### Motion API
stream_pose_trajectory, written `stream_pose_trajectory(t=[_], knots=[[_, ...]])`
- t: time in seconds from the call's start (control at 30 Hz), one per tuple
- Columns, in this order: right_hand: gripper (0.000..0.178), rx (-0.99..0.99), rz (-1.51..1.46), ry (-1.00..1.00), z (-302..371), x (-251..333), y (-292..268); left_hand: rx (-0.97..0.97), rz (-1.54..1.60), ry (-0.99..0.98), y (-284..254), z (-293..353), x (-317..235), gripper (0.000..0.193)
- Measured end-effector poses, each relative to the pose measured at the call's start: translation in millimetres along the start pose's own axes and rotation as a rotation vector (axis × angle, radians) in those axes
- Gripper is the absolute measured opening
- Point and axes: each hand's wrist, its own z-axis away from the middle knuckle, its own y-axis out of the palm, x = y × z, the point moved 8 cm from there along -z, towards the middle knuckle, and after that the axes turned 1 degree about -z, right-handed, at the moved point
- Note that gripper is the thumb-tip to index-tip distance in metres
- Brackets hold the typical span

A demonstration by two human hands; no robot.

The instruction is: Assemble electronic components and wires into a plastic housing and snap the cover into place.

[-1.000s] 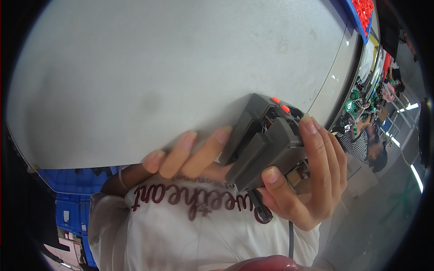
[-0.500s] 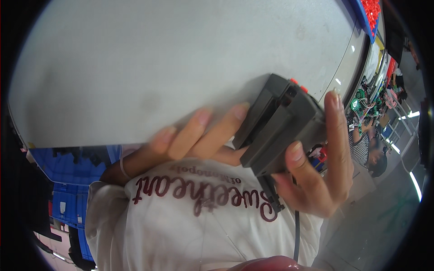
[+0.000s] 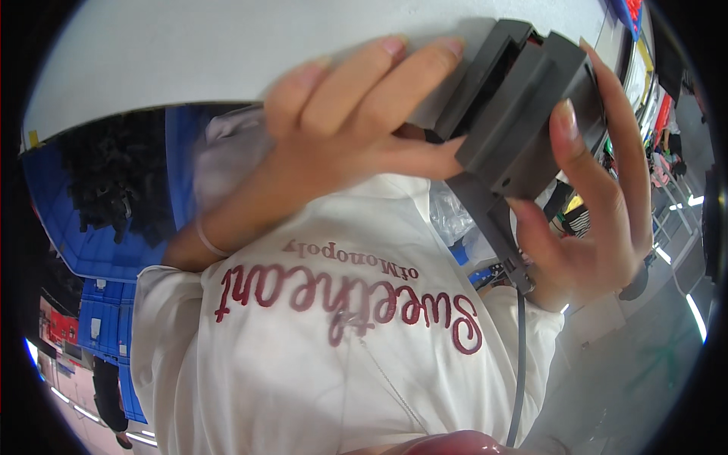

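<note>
A dark grey plastic housing (image 3: 523, 114), boxy with a long open channel along one side, is held up between my two hands near the table edge. My left hand (image 3: 349, 114) grips its left side, thumb against the lower edge and fingers bent along the channel side. My right hand (image 3: 599, 189) closes round the right side, with one finger reaching up along the far end. A narrow dark arm (image 3: 497, 227) sticks out from the housing's lower end, and a grey cable (image 3: 519, 364) hangs below it. The channel's inside is mostly in shadow.
A pale grey table (image 3: 174, 53) fills the upper left. Below its edge at left stands a blue bin (image 3: 98, 262) of black parts (image 3: 114, 178), with stacked blue crates (image 3: 102, 326) under it. Another blue bin (image 3: 623, 19) with red pieces sits at the top right.
Both hands and the housing have moved up and rightward in the picture. Less of the table shows, more of the black-parts bin does. Red bits on the housing's far end are now out of sight.
</note>
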Motion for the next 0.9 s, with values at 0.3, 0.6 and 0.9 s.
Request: stream_pose_trajectory(t=[0.3,0.6,0.9], knots=[[0.058,-0.107,0.084,0.07,-5.9,7.4,-9.1,0.414,0.053,-0.004,1.3,-3.4,-2.9,0.042],[0.064,0.068,0.198,-0.016,28.9,-20.5,-10.9,0.352,0.224,-0.145,-0.5,-1.0,0.7,0.035],[0.065,0.102,0.164,-0.001,24.5,-32.0,-3.1,0.355,0.07,0.111,-5.3,7.9,-3.5,0.043]])
